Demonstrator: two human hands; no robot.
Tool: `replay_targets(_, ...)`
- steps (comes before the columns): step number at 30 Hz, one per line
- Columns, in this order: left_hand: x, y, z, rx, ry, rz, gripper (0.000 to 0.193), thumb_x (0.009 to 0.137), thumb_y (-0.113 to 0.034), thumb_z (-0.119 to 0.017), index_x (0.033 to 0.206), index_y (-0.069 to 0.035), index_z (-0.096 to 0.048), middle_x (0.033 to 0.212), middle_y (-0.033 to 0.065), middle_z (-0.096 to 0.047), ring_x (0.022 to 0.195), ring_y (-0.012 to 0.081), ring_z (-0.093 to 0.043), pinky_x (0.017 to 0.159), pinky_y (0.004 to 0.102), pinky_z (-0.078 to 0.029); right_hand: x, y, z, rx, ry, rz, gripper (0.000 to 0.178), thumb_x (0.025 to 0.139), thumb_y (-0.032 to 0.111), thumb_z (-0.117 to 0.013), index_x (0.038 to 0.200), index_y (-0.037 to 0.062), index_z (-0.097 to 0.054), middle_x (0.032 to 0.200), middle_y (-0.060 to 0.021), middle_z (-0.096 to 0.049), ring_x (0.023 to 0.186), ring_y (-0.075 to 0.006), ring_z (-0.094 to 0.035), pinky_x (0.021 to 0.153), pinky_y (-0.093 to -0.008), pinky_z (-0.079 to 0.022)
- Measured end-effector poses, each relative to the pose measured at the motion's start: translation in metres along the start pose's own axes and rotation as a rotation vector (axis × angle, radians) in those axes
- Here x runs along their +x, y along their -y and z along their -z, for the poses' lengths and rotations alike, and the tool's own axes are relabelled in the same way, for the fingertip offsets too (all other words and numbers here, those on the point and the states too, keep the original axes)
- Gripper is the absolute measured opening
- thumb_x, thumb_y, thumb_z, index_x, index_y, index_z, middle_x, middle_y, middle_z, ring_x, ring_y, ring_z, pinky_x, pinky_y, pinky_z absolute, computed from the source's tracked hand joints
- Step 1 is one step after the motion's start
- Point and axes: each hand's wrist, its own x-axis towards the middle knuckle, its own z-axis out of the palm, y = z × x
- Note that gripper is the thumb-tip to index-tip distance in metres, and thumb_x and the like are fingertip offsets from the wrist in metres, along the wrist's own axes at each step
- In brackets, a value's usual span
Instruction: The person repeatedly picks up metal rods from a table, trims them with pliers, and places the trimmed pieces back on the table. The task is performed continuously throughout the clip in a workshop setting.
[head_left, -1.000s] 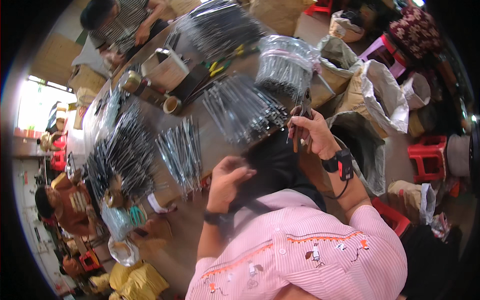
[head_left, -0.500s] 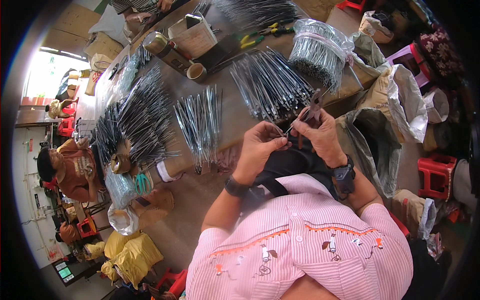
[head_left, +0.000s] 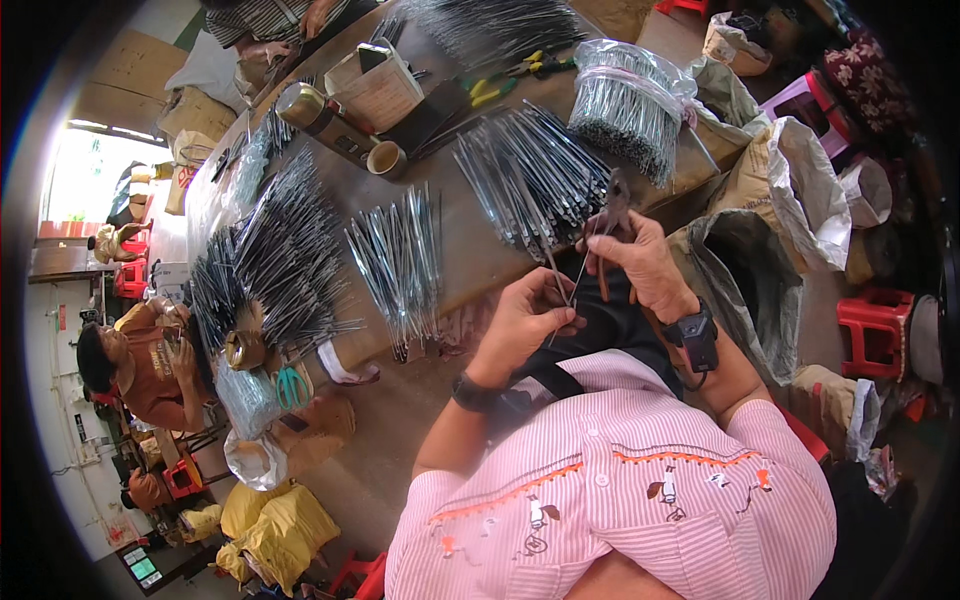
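My left hand [head_left: 530,318] pinches a thin metal strip [head_left: 563,287] between thumb and fingertips, above my lap at the table's front edge. My right hand [head_left: 645,265] is closed around a pair of pliers [head_left: 617,198], whose jaws point up and away from me. Another thin strip [head_left: 583,262] runs between the two hands; which of them grips it I cannot tell. Just beyond the hands, a bundle of flat metal strips [head_left: 530,180] lies fanned out on the table. A smaller bundle of strips [head_left: 398,265] lies to its left.
The table [head_left: 455,265] also bears a large dark heap of strips [head_left: 290,235], a plastic-wrapped bundle [head_left: 625,120], a flask [head_left: 325,120], a cup [head_left: 385,158] and a box [head_left: 375,90]. Open sacks [head_left: 745,290] stand at the right. Two other people sit at the far side and left.
My hands have drawn slightly apart. The right one with the pliers has shifted up and right; the left one has come down a little. A strip's end now shows below the left fingers.
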Motion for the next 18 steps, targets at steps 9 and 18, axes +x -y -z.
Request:
replay_targets(9, -0.008, -0.009, -0.005, -0.177, 0.051, 0.002, 0.02, 0.088, -0.003, -0.06, 0.107, -0.001, -0.052, 0.094, 0.0079, -0.058, 0.08, 0.0177, -0.064, 0.07, 0.029, -0.054, 0.008, -0.011, 0.0, 0.074, 0.054, -0.173, 0.023, 0.081, 0.007, -0.072, 0.1, 0.002, -0.06, 0.085, -0.0077, -0.067, 0.065, -0.0143, -0.064, 0.06, -0.0274, -0.054)
replay_targets(18, 0.003, -0.001, 0.002, -0.744, -0.059, 0.255, 0.009, 0.09, -0.015, -0.064, 0.09, -0.009, -0.056, 0.085, 0.0034, -0.058, 0.071, 0.0136, -0.057, 0.055, 0.0225, -0.042, 0.001, -0.009, -0.012, 0.018, 0.097, -0.127, 0.022, 0.081, 0.008, -0.072, 0.098, 0.0017, -0.06, 0.083, -0.0066, -0.066, 0.068, -0.0118, -0.063, 0.062, -0.0244, -0.052)
